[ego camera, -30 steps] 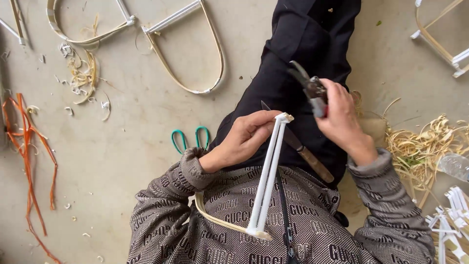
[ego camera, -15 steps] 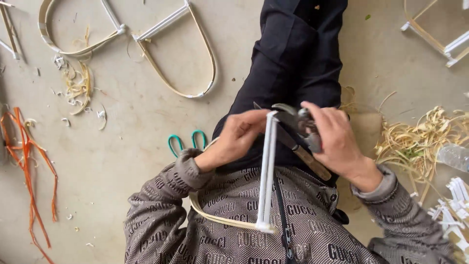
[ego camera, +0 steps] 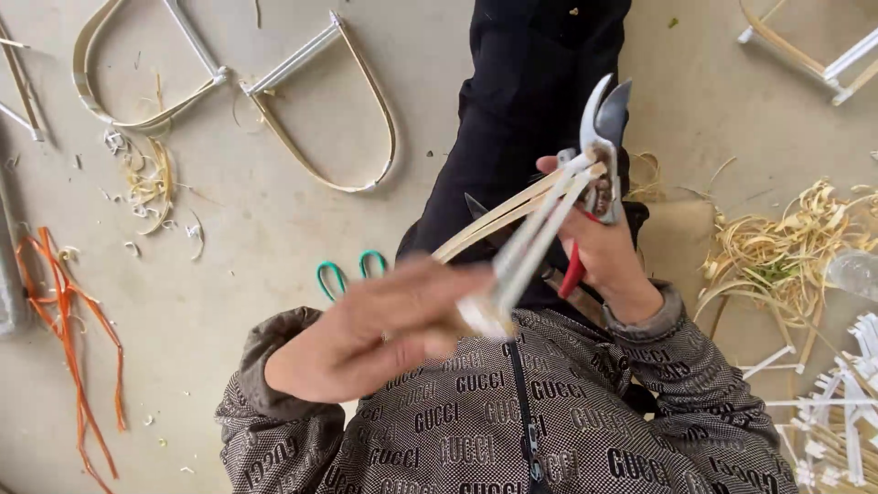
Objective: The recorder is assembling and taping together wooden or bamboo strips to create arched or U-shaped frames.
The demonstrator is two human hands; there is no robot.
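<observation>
Your left hand (ego camera: 393,320), blurred, grips the bamboo-strip frame (ego camera: 521,242) at its lower end above your lap. Your right hand (ego camera: 608,252) clasps red-handled pruning shears (ego camera: 604,137), blades parted, touching the frame's tip.

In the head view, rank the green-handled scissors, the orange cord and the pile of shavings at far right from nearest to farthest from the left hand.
From the left hand:
1. Green-handled scissors, just above it on the floor.
2. Orange cord, far left.
3. Pile of shavings, far right, beyond the right hand.
</observation>
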